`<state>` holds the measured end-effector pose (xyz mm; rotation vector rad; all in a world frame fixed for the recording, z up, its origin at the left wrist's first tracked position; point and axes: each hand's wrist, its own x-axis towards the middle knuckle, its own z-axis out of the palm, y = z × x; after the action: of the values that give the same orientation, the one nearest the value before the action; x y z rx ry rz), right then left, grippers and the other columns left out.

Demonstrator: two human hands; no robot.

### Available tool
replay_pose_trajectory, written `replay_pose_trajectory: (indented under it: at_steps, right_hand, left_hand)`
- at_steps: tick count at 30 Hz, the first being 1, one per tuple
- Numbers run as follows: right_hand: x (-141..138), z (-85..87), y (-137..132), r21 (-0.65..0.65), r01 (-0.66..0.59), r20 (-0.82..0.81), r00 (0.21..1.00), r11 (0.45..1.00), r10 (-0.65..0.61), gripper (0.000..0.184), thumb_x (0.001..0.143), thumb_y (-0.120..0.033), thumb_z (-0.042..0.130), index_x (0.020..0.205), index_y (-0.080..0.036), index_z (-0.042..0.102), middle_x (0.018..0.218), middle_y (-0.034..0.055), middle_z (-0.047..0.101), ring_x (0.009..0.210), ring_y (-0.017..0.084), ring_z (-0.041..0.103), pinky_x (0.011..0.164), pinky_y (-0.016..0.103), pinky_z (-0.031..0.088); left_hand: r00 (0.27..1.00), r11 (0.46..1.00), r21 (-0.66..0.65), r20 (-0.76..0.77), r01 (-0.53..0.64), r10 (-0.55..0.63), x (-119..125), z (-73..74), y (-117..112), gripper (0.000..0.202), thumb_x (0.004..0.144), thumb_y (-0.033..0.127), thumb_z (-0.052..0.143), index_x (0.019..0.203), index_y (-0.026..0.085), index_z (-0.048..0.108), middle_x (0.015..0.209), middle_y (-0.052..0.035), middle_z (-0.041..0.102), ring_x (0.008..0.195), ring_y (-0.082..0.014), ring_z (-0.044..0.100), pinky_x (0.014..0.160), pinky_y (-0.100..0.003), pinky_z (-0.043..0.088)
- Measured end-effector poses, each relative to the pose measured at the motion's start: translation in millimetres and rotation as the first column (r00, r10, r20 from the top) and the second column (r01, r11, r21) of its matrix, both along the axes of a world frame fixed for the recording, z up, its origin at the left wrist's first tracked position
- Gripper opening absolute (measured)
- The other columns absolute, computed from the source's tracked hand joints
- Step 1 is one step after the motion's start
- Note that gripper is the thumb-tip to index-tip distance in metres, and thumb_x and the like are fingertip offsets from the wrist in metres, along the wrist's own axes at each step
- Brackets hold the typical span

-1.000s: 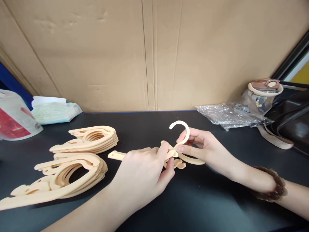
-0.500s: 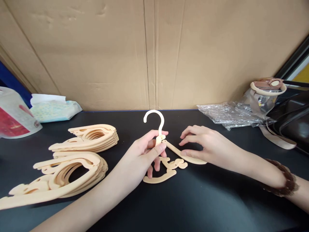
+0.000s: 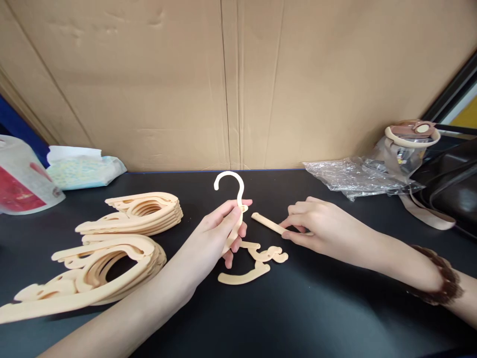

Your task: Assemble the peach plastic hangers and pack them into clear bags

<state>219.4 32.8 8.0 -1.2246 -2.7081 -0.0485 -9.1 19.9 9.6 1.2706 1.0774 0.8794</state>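
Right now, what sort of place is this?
Likely an assembly or packing bench: stacked identical hanger parts on a black table, a cardboard backdrop, and the left hand holding a hooked hanger while the right hand pinches a loose arm.

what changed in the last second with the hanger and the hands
The hook passed from the right hand to the left hand, which now holds it upright. The right hand took the hanger arm, whose end now lies apart from the hook. The stacks stayed put.

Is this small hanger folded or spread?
Half spread: the right hand holds one arm out sideways; the other arm curls down below the left hand gripping the hanger.
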Motion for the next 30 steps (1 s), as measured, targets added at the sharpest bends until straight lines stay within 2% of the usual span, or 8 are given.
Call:
replay_pose_trajectory:
  at_steps: [3, 7, 12, 16, 18, 22, 27, 30]
  right_hand:
    - [-0.4, -0.6, -0.8, 0.04, 0.062, -0.016, 0.998, 0.997, -0.061, 0.015, 0.088, -0.017, 0.056, 0.09, -0.022, 0.071, 0.063, -0.0016, 0.062, 0.059, 0.016, 0.055, 0.061, 0.03, 0.039]
    - [-0.8, 2.4, -3.5, 0.007, 0.137, -0.201, 0.97, 0.991, -0.133, 0.011, 0.088, -0.019, 0.049, 0.098, -0.022, 0.054, 0.052, -0.0068, 0.056, 0.044, 0.013, 0.049, 0.051, 0.027, 0.036]
    - [-2.0, 5.3, -7.6, -0.264, -0.046, -0.52, 0.848, 0.963, -0.102, 0.013, 0.092, -0.027, 0.053, 0.092, -0.025, 0.04, 0.083, 0.0017, 0.072, 0.071, 0.017, 0.069, 0.06, 0.026, 0.049]
    - [-2.4, 1.9, -10.4, -0.363, -0.209, -0.66, 0.745, 0.908, -0.093, 0.016, 0.095, -0.028, 0.053, 0.092, -0.025, 0.038, 0.098, 0.0061, 0.071, 0.092, 0.021, 0.07, 0.071, 0.03, 0.054]
    - [-3.9, 0.6, -12.4, -0.391, -0.264, -0.667, 0.742, 0.882, -0.073, 0.016, 0.096, -0.029, 0.053, 0.091, -0.025, 0.038, 0.1, 0.0064, 0.071, 0.092, 0.021, 0.069, 0.072, 0.032, 0.054]
    - [-9.6, -1.2, -16.2, -0.44, -0.369, -0.675, 0.738, 0.818, -0.03, 0.015, 0.099, -0.032, 0.05, 0.09, -0.023, 0.042, 0.104, 0.0059, 0.07, 0.093, 0.018, 0.067, 0.079, 0.032, 0.053]
    - [-17.0, -4.0, -18.8, -0.587, -0.482, -0.76, 0.606, 0.65, -0.237, 0.019, 0.101, -0.041, 0.044, 0.104, -0.022, 0.043, 0.095, 0.0071, 0.073, 0.087, 0.017, 0.069, 0.08, 0.035, 0.054]
    - [-21.7, -3.9, -22.0, -0.609, -0.426, -0.724, 0.644, 0.669, -0.248, 0.032, 0.094, -0.04, 0.058, 0.116, -0.023, 0.043, 0.087, 0.0019, 0.072, 0.078, 0.015, 0.067, 0.073, 0.031, 0.052]
  left_hand:
    - [1.0, 1.0, -0.018, 0.012, -0.005, 0.005, 0.2, -1.5, 1.7, 0.037, 0.1, 0.041, 0.046, 0.131, 0.022, 0.053, 0.067, 0.006, 0.045, 0.051, -0.0067, 0.04, 0.038, -0.012, 0.038]
    - [1.0, 0.999, -0.04, 0.015, -0.014, 0.014, -1.7, -1.1, 1.5, 0.038, 0.1, 0.042, 0.047, 0.131, 0.023, 0.055, 0.068, 0.0056, 0.048, 0.049, -0.006, 0.041, 0.038, -0.012, 0.038]
    - [0.999, 0.999, -0.033, -0.004, -0.033, 0.033, -1.3, 1.4, 0.5, 0.034, 0.099, 0.04, 0.049, 0.128, 0.023, 0.058, 0.075, 0.0025, 0.059, 0.049, -0.0054, 0.048, 0.041, -0.013, 0.044]
    - [1.0, 0.996, -0.086, -0.013, -0.007, 0.005, 1.3, 2.6, 0.6, 0.036, 0.098, 0.037, 0.051, 0.132, 0.025, 0.055, 0.098, -0.0055, 0.07, 0.055, -0.0082, 0.06, 0.043, -0.017, 0.049]
    - [0.999, 0.995, -0.092, 0.01, 0.031, -0.03, 1.8, 2.5, -0.2, 0.041, 0.095, 0.039, 0.058, 0.134, 0.026, 0.053, 0.102, -0.0051, 0.07, 0.056, -0.0079, 0.062, 0.045, -0.017, 0.05]
    - [0.995, 0.995, -0.068, 0.062, 0.079, -0.075, 0.1, 0.2, -1.0, 0.048, 0.088, 0.036, 0.069, 0.131, 0.023, 0.051, 0.085, 0.0004, 0.069, 0.055, -0.0064, 0.058, 0.048, -0.016, 0.05]
    - [0.995, 0.999, -0.001, 0.078, 0.054, -0.054, -1.8, -2.1, 0.5, 0.035, 0.086, 0.03, 0.071, 0.113, 0.016, 0.053, 0.072, 0.0036, 0.064, 0.051, -0.0047, 0.049, 0.042, -0.013, 0.044]
    - [0.995, 0.999, 0.023, 0.088, 0.043, -0.044, -0.8, -1.3, 0.1, 0.03, 0.086, 0.03, 0.071, 0.104, 0.018, 0.051, 0.075, 0.0031, 0.065, 0.051, -0.0042, 0.049, 0.042, -0.012, 0.045]
